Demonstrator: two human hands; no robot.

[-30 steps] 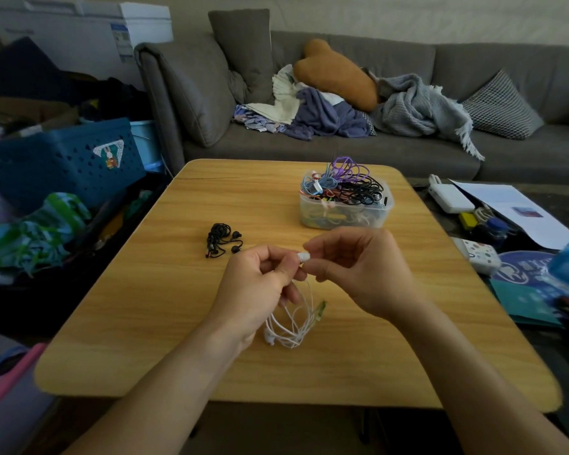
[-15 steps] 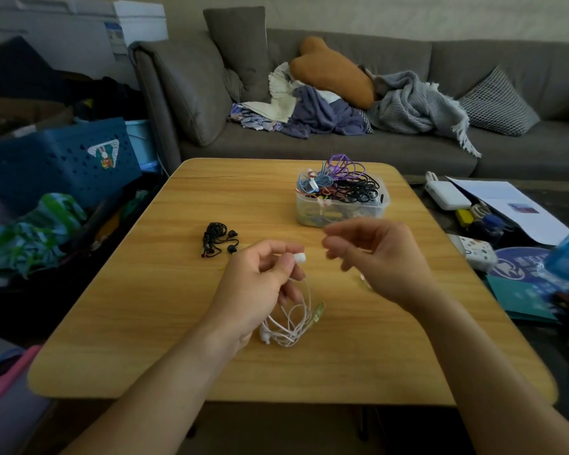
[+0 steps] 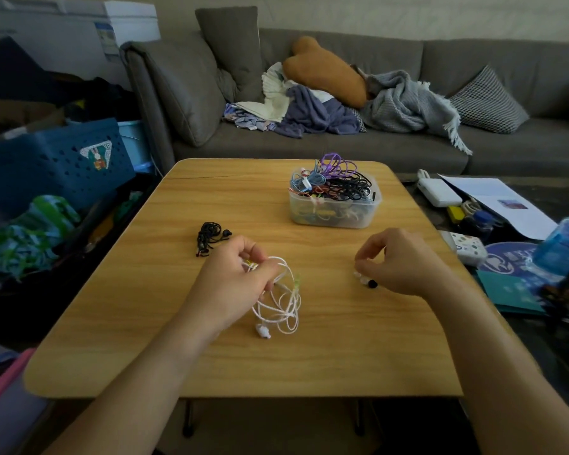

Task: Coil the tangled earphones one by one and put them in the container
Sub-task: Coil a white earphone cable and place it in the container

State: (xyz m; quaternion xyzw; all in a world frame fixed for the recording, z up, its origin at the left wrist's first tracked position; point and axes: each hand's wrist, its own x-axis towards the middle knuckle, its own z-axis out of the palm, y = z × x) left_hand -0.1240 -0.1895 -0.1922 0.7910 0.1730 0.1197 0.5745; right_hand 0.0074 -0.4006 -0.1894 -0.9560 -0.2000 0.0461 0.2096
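My left hand (image 3: 234, 280) grips a loose coil of white earphones (image 3: 281, 308) just above the wooden table (image 3: 309, 362); an earbud hangs at the coil's bottom. To the right, my right hand (image 3: 401, 261) is down at the table, its curled thumb and fingertips pinching a small white piece (image 3: 358, 276) next to a small black piece (image 3: 372, 284). A tangled black pair of earphones (image 3: 209, 238) lies on the table left of my left hand. The clear plastic container (image 3: 335, 215), heaped with several coloured coiled earphones, stands at the table's far middle.
A grey sofa (image 3: 408, 149) with cushions and blankets runs behind the table. A blue basket (image 3: 46, 165) and clothes crowd the left side. Papers, a white box (image 3: 439, 192) and a blue bottle (image 3: 565, 244) lie on the dark surface to the right.
My right hand has left the white earbud and moved right and down to the table. My left hand has lowered the white coil slightly.
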